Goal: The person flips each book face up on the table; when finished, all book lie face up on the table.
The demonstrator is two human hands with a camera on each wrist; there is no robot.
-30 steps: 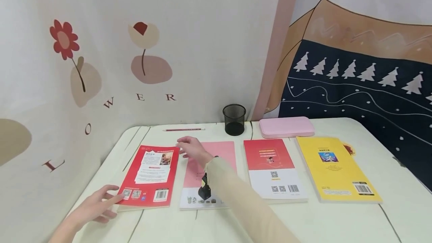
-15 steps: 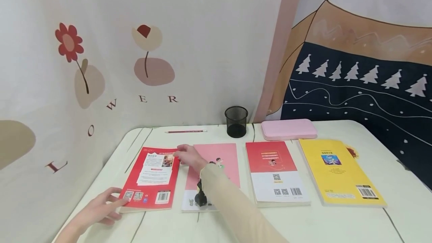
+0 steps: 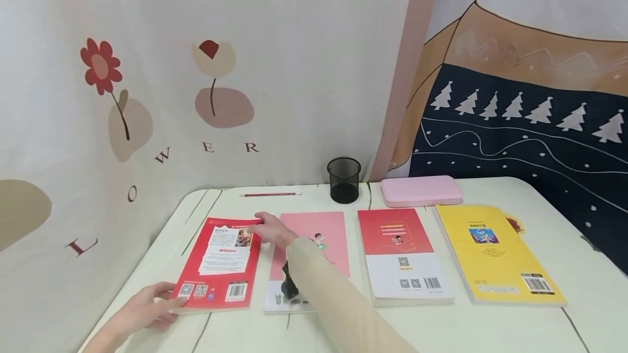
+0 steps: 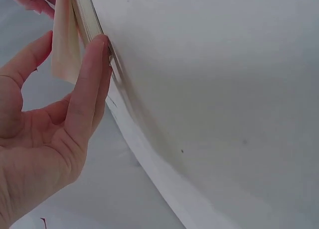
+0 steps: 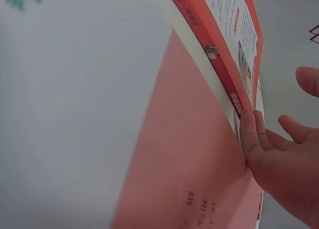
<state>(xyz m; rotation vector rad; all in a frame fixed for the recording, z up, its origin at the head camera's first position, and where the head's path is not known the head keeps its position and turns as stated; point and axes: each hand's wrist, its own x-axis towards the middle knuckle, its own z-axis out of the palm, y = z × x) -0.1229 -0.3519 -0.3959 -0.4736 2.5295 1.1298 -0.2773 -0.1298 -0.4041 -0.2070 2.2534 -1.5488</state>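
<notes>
Right fingers (image 5: 249, 134) moved further over red book (image 3: 221, 263) | pale table (image 3: 235, 336) | flower-print drape (image 3: 304, 70)

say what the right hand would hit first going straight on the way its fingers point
Most likely the red book at the row's left end: in the right wrist view the right hand has fingers at its side, though exact contact is hard to judge.

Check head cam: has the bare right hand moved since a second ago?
Yes. The right hand has shifted left and nearer the person, judged against the thin dark-red pencil.
</notes>
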